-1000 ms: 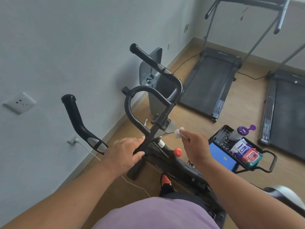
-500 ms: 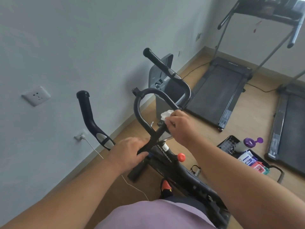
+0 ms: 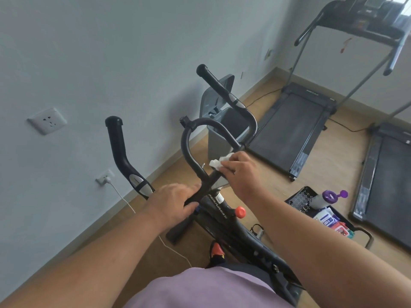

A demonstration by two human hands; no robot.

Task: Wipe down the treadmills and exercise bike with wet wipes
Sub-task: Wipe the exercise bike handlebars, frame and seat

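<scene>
Right hand [image 3: 241, 172] presses a crumpled white wet wipe [image 3: 219, 162] onto the exercise bike [image 3: 222, 210] handlebar; left hand [image 3: 175, 202] grips the bar lower down.

Right fingers curled over the wipe, pinning it on the inner loop bar [image 3: 189, 138] just above where the loop meets the centre stem. Left fingers wrapped round the stem, thumb underneath. Two treadmills on the wood floor beyond the bike: one [image 3: 291, 125] straight ahead by the wall, the other [image 3: 387, 178] at the right edge, well apart from the hands. Black tray [image 3: 300, 197] on the floor between bike and right treadmill, holding a purple-capped bottle [image 3: 327, 197] and wipe packs [image 3: 327, 217]. Grey bin [image 3: 224, 130] stands behind the handlebars near the wall. White cable [image 3: 124, 201] runs from the low wall socket [image 3: 103, 180].
</scene>
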